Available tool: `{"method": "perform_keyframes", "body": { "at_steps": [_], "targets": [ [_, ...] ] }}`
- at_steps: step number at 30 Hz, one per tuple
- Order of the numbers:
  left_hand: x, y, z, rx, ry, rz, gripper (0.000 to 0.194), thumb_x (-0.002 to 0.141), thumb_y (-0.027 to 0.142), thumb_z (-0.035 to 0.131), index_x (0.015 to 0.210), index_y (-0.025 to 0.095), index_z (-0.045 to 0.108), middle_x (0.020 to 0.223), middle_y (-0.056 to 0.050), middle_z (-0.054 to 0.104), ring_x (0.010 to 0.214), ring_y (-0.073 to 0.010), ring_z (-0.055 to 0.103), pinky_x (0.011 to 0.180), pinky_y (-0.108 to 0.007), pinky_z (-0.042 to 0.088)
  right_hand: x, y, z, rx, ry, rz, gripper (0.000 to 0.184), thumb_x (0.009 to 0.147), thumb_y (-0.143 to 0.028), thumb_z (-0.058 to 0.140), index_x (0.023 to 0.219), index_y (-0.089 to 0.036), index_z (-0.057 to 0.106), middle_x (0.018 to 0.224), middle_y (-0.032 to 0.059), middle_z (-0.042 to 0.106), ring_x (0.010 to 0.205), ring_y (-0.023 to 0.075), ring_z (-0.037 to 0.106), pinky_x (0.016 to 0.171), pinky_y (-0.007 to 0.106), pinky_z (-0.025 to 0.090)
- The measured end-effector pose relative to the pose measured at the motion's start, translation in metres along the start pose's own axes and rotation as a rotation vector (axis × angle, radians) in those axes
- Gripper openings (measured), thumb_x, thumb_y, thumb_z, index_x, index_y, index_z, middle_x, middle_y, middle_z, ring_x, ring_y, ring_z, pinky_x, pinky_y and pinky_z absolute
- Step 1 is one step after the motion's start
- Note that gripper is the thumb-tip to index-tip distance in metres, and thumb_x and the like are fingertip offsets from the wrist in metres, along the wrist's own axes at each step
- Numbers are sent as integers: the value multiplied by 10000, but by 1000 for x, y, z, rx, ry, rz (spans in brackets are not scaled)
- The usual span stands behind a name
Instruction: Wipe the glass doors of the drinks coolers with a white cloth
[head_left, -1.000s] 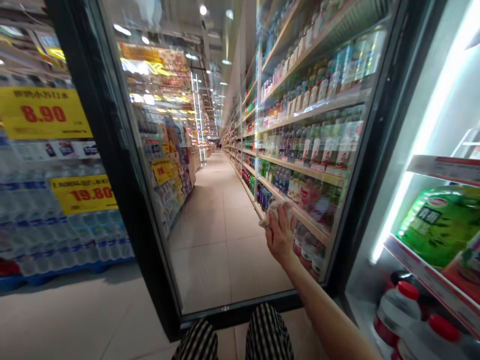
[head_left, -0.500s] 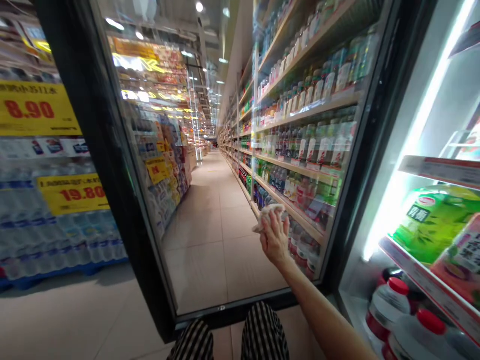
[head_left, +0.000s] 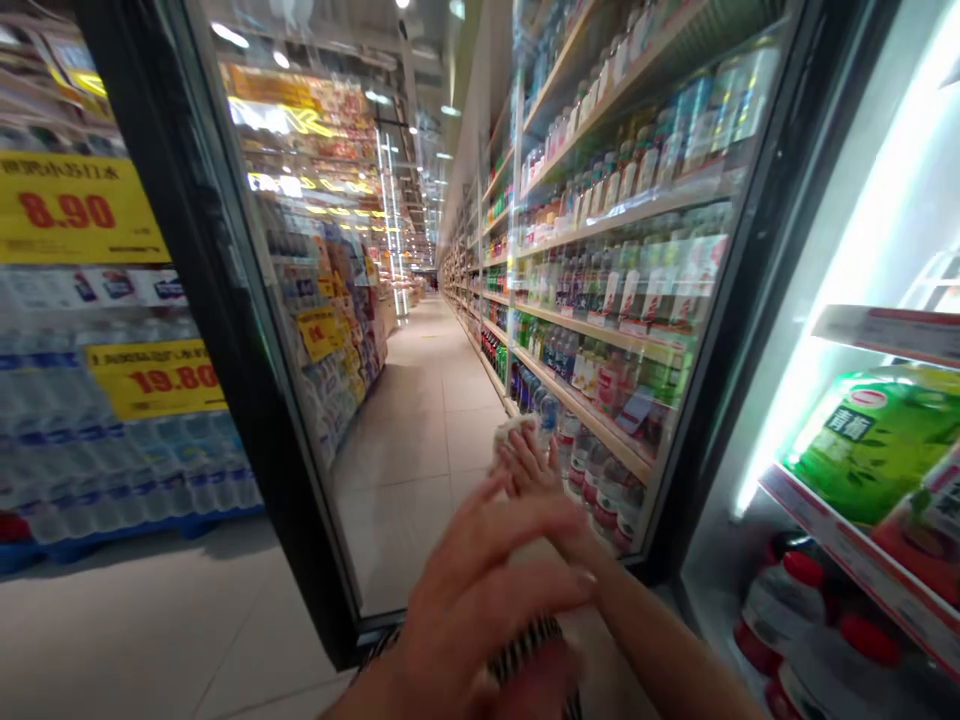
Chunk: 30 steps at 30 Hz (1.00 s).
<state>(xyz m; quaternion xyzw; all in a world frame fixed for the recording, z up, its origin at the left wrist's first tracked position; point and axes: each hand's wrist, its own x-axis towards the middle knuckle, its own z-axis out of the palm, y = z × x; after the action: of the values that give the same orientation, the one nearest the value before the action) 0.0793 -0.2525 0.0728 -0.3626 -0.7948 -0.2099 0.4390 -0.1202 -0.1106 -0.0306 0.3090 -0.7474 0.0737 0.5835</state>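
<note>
My right hand [head_left: 536,470] presses a crumpled whitish cloth [head_left: 512,432] against the glass door [head_left: 397,530], low and right of the pane's middle. Its fingers lie over the cloth, and the forearm comes in from the lower right. Close to the camera, my left hand [head_left: 487,590] is raised in front of the right forearm. Its fingers are apart and slightly curled, blurred by motion, with nothing seen in them. The door stands open in a black frame [head_left: 247,400], and the store aisle shows through the pane.
Right of the door is a lit cooler with green pouches [head_left: 862,440] on a shelf and red-capped bottles [head_left: 784,600] below. Stacked water bottles [head_left: 135,480] with yellow price signs [head_left: 75,210] stand at left. Bottle-filled shelves [head_left: 622,340] show in the glass.
My left hand has come into view from below, in front of my knees. My right hand and the cloth have shifted slightly left on the glass.
</note>
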Motion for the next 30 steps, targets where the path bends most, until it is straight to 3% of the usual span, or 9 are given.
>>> {"method": "perform_keyframes", "body": {
  "at_steps": [6,8,13,19,21,24,26,28,30],
  "targets": [
    [-2,-108,62,478,4,-79,411,822,182,447,1231,172,477,1400,-126,360,1340,-253,237,1076,-494,205,-2,71,-13,-138,356,762,559,875,-249,322,1408,-157,182,1445,203,247,1353,293,202,1014,606,230],
    [-9,-125,76,546,-27,-106,437,817,204,467,1254,186,469,1398,-127,359,1339,-266,232,1078,-506,181,3,56,-11,-107,322,694,567,873,-247,327,1413,-174,170,1460,185,221,1362,287,175,1023,594,229],
    [-15,-129,86,601,-26,-147,480,817,250,479,1294,230,437,1408,-101,340,1337,-264,234,1094,-502,108,-10,22,-2,-7,39,152,585,836,-223,426,1390,-250,244,1440,110,312,1359,250,204,1072,545,178],
    [-16,-127,93,587,-32,-170,549,797,255,496,1333,230,380,1426,-101,299,1351,-269,187,1093,-518,90,-13,71,-12,-143,321,742,573,869,-249,324,1414,-178,164,1452,192,237,1358,294,185,1012,620,218],
    [-17,-127,96,584,-22,-177,555,799,259,495,1338,217,372,1427,-111,295,1349,-273,190,1090,-524,94,-5,51,-10,-104,284,645,587,863,-234,336,1417,-184,151,1459,181,225,1367,290,154,1019,605,225],
    [-20,-128,96,604,-29,-164,527,811,256,476,1328,200,389,1418,-121,309,1340,-270,221,1088,-517,107,-3,10,-4,-2,64,214,603,832,-175,392,1403,-239,209,1441,106,308,1372,237,159,1075,530,191],
    [-23,-128,95,630,-54,-140,507,819,247,458,1319,182,402,1409,-124,326,1335,-257,239,1093,-495,116,-12,7,-5,20,-19,75,598,818,-167,423,1384,-269,258,1416,72,363,1365,216,190,1094,511,155],
    [-29,-129,94,647,-87,-124,509,821,240,448,1322,172,395,1398,-122,348,1334,-237,246,1101,-468,116,-24,28,-9,-29,31,213,579,825,-198,422,1381,-255,269,1424,94,346,1360,235,202,1081,543,148],
    [-34,-130,94,647,-116,-124,528,817,249,455,1333,168,376,1394,-119,356,1338,-226,239,1107,-454,105,-30,54,-12,-99,154,540,570,849,-237,378,1398,-211,225,1448,150,273,1359,272,192,1044,591,182]
  ]
}}
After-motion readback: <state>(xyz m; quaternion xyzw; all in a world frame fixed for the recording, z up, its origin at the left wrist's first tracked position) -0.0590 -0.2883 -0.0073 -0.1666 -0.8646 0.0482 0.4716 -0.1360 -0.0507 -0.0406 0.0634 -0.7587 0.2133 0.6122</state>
